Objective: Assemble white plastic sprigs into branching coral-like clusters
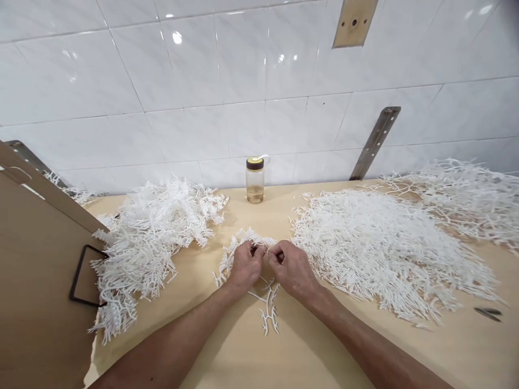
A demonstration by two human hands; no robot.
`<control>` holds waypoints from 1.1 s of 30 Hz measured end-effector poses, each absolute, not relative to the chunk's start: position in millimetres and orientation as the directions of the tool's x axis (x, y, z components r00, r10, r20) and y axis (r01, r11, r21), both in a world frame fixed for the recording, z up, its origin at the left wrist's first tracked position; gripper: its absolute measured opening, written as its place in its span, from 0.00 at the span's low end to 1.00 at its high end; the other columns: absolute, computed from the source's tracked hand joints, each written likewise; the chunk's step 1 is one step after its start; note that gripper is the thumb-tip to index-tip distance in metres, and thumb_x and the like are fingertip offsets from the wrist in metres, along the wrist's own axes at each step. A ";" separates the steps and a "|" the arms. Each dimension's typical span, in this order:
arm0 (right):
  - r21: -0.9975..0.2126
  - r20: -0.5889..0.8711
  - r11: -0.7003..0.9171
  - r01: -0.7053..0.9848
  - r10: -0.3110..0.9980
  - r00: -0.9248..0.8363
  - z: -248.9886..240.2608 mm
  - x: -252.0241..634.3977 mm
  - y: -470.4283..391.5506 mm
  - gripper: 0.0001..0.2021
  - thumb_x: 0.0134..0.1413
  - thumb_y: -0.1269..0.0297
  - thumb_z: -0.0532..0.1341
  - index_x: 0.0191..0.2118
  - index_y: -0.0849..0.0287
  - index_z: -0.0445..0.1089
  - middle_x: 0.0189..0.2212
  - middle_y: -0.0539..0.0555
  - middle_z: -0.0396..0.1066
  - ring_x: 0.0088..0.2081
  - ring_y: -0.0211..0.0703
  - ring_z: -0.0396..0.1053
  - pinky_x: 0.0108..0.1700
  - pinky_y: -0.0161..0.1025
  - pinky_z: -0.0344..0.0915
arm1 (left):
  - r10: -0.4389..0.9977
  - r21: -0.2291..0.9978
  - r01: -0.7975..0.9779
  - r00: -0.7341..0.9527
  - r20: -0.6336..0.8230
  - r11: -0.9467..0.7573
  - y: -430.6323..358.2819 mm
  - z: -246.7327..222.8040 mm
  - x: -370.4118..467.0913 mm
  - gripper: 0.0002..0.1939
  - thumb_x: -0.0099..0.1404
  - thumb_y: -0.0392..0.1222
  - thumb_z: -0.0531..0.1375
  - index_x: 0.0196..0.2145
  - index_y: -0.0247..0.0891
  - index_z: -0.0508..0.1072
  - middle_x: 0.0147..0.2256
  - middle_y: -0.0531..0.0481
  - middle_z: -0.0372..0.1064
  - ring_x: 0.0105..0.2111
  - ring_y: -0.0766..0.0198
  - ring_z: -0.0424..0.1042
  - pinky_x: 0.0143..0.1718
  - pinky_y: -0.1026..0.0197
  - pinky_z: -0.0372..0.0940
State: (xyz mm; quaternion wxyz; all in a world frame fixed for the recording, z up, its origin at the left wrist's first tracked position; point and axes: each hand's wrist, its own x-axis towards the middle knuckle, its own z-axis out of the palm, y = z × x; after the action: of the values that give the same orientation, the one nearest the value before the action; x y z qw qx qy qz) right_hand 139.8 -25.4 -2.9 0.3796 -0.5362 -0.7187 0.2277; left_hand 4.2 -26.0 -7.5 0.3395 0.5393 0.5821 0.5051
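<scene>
My left hand and my right hand meet over the middle of the table, fingers closed in a pinch. A thin pale bit of a white branched twig shows between their fingertips. Just below them, another white branched twig, forked like coral, points toward me; whether it joins the pinched bit is hidden by my fingers. A small heap of white branched twigs lies right behind and beside my left hand. The edge of a large pile of white twigs comes close to my right hand.
A second pile of white twigs lies left, against a brown board with a black handle. A lidded bottle stands near the tiled wall. More twigs are at far right, above small dark snips.
</scene>
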 end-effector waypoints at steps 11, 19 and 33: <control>-0.802 0.019 -0.007 0.598 0.999 0.037 5.4 152.4 -9.1 0.04 0.50 0.70 0.57 0.28 0.58 0.69 0.18 0.49 0.70 0.21 0.42 0.72 0.27 0.36 0.66 | 0.912 0.864 0.354 -0.066 0.406 -0.359 -31.5 -7.3 5.7 0.08 0.59 0.44 0.61 0.28 0.37 0.71 0.25 0.52 0.66 0.27 0.63 0.63 0.31 0.62 0.58; -0.786 0.258 0.087 0.612 0.946 0.196 21.4 190.8 -2.0 0.09 0.57 0.58 0.58 0.34 0.58 0.70 0.23 0.50 0.72 0.21 0.41 0.71 0.29 0.38 0.66 | 0.999 0.998 -0.056 -0.038 -0.014 0.012 -29.1 -4.3 5.7 0.20 0.55 0.54 0.65 0.21 0.39 0.62 0.14 0.62 0.50 0.14 0.74 0.49 0.17 0.66 0.45; -0.655 0.594 0.294 0.695 0.770 0.233 46.7 211.1 -15.3 0.10 0.57 0.61 0.57 0.40 0.60 0.72 0.30 0.56 0.74 0.26 0.42 0.69 0.30 0.40 0.67 | 0.990 0.987 -0.113 -0.070 -0.124 0.116 -25.1 -0.2 4.0 0.21 0.52 0.57 0.67 0.23 0.37 0.66 0.13 0.62 0.51 0.13 0.75 0.46 0.15 0.68 0.41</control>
State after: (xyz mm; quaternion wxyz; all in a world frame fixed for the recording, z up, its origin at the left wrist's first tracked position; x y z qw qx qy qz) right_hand 211.1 -15.3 46.7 0.5150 -0.5928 -0.6180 0.0362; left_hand 4.0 -25.1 -0.2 0.5363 0.4213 0.5200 0.5142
